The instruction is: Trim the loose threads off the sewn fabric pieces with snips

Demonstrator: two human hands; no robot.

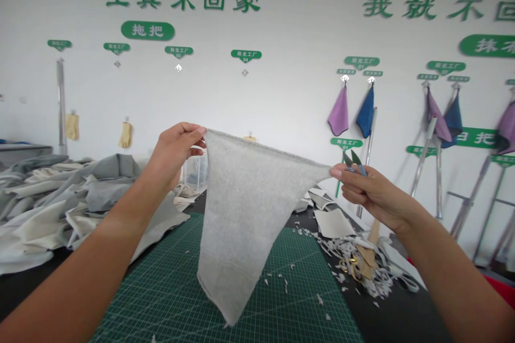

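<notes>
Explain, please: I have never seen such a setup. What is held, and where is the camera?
There is no machine: a person works bare-handed, wearing the camera on the head, so you look forward and down. The left hand and right hand hold up a pale grey cloth by its upper edge; the right also holds small snips. Below, a green cutting mat with scraps lies on a dark table. A heap of cloth pieces is at the left, narrow trimmings at the right.
</notes>
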